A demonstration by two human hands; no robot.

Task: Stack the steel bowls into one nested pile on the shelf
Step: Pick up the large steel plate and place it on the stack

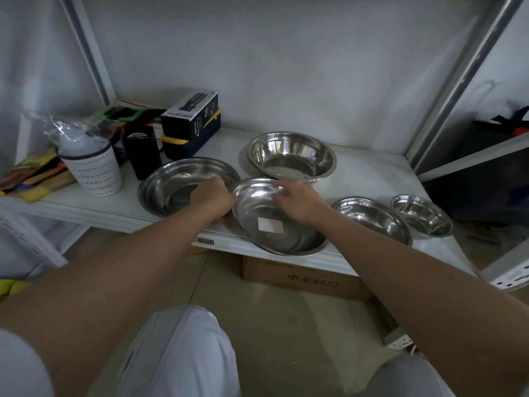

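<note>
Several steel bowls lie on the white shelf (366,173). A middle bowl with a white sticker (272,224) is tilted at the shelf's front edge; my left hand (213,200) grips its left rim and my right hand (297,200) holds its far right rim. To the left is a wide shallow bowl (174,184). Behind stands a deep bowl (290,156). At the right sit a medium bowl (372,217) and the smallest bowl (422,214).
On the shelf's left stand a white perforated cup with a bagged bottle (91,164), a black box (143,154), a spray-bottle carton (191,116) and coloured items. Shelf uprights rise at both sides. A cardboard box (300,277) sits on the floor below.
</note>
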